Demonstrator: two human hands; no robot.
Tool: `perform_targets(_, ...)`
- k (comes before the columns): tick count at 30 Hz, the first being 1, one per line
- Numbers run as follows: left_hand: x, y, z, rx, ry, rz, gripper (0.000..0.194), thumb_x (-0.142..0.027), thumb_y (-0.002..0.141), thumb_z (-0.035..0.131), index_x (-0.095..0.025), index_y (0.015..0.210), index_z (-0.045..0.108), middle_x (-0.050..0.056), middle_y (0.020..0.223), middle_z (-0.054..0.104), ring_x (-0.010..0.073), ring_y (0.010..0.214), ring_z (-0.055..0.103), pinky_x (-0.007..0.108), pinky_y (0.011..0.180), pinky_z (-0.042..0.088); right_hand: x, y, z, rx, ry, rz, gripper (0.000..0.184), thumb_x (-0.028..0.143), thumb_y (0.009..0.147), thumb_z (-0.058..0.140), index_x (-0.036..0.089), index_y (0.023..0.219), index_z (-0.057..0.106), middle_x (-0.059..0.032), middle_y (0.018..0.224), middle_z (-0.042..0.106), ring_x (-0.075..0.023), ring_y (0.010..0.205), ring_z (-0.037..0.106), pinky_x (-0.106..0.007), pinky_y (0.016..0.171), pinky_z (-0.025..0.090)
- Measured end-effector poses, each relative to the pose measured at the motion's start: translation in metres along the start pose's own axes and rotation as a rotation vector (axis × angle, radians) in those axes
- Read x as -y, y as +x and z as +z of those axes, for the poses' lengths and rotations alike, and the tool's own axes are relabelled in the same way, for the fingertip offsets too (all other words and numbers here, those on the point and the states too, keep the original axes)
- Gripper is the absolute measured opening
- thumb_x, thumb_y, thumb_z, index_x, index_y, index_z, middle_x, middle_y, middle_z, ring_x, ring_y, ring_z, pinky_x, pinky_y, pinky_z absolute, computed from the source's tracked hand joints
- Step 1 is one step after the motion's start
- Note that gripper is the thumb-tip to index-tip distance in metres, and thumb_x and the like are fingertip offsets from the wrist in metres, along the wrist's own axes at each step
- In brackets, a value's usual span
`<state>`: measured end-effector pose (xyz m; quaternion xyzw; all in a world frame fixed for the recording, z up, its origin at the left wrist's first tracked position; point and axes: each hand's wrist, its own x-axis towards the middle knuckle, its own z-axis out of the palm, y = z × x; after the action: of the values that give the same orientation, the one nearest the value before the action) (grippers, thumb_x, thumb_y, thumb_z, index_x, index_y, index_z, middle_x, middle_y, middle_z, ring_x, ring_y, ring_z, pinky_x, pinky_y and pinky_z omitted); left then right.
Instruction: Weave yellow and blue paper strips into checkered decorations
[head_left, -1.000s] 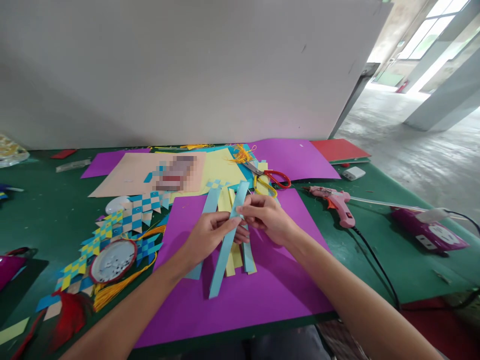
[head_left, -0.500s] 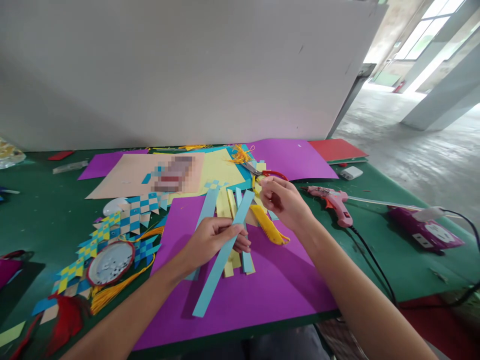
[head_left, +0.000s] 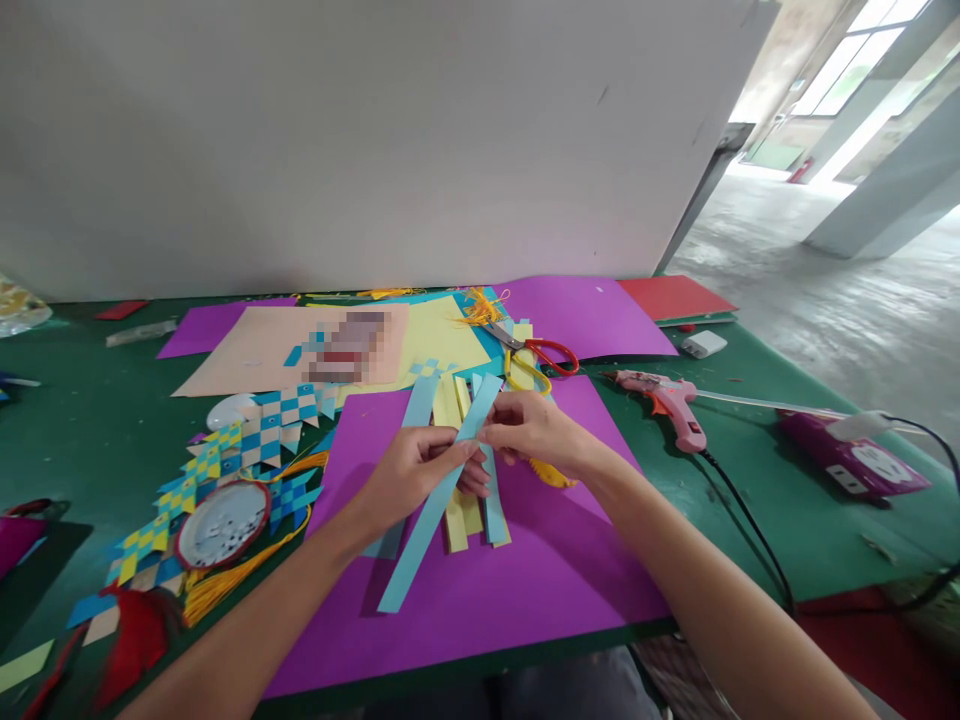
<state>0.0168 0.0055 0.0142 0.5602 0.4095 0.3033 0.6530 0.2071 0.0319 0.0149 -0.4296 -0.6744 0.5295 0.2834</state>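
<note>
A light-blue paper strip (head_left: 420,530) slants across the middle of the head view, its lower end raised over a purple sheet (head_left: 540,590). My left hand (head_left: 420,470) pinches it a little above its middle, thumb on top. At the strip's upper part, my right hand (head_left: 536,432) has its fingers closed on the edge, close to my left fingertips. Beneath the hands lie several other blue and pale-yellow strips (head_left: 455,525). A yellow tool (head_left: 553,474), perhaps a craft knife, is mostly hidden under my right hand.
Scissors (head_left: 553,355) with red and yellow handles lie behind my right hand. A pink glue gun (head_left: 671,400) with its cord is at right, beside a purple box (head_left: 851,460). Woven paper pieces (head_left: 281,420), a round tin lid (head_left: 223,525) and yellow tassels (head_left: 232,580) are at left.
My right hand has moved left and down from near the scissors onto the blue strip, now covering much of the yellow tool. The strip's lower end has shifted slightly up and left.
</note>
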Motion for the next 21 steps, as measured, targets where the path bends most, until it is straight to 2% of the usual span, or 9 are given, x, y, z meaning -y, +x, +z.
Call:
perform_targets(6,0.0,0.001,-0.001,0.038,0.027,-0.012,0.027,-0.038,0.083,0.065,-0.011,0.08,0.067,0.008,0.073,0.074,0.0224,0.067,0.072,0.034,0.066,0.06,0.002,0.001,0.004,-0.02,-0.03,-0.032,0.01,0.021,0.073,0.054,0.017,0.063,0.054,0.0028,0.055,0.052,-0.0084,0.048,0.045,-0.022,0.044,0.03)
perform_targets(10,-0.001,-0.001,-0.001,0.06,0.026,-0.026,0.026,-0.038,0.084,0.063,-0.012,0.081,0.066,0.008,0.071,0.074,0.0227,0.066,0.072,0.032,0.063,0.058,0.006,-0.001,0.0,-0.025,0.073,-0.055,0.008,0.016,0.069,0.051,0.018,0.061,0.05,0.0044,0.052,0.048,-0.0079,0.047,0.043,-0.022,0.044,0.029)
perform_targets(17,-0.002,-0.002,-0.003,0.125,0.076,-0.04,0.03,-0.039,0.086,0.059,-0.011,0.08,0.069,0.009,0.071,0.074,0.0227,0.065,0.072,0.029,0.061,0.057,0.009,-0.004,-0.023,-0.195,0.183,-0.034,0.004,0.015,0.065,0.052,0.018,0.063,0.05,0.0056,0.047,0.044,-0.007,0.043,0.038,-0.021,0.041,0.021)
perform_targets(21,-0.004,-0.002,-0.002,0.119,0.054,-0.036,0.029,-0.037,0.087,0.06,-0.011,0.08,0.069,0.009,0.072,0.073,0.0221,0.066,0.072,0.029,0.062,0.056,0.008,-0.004,-0.036,-0.407,0.295,-0.05,0.011,0.015,0.066,0.052,0.018,0.058,0.045,0.0054,0.05,0.04,-0.0054,0.041,0.036,-0.022,0.04,0.017)
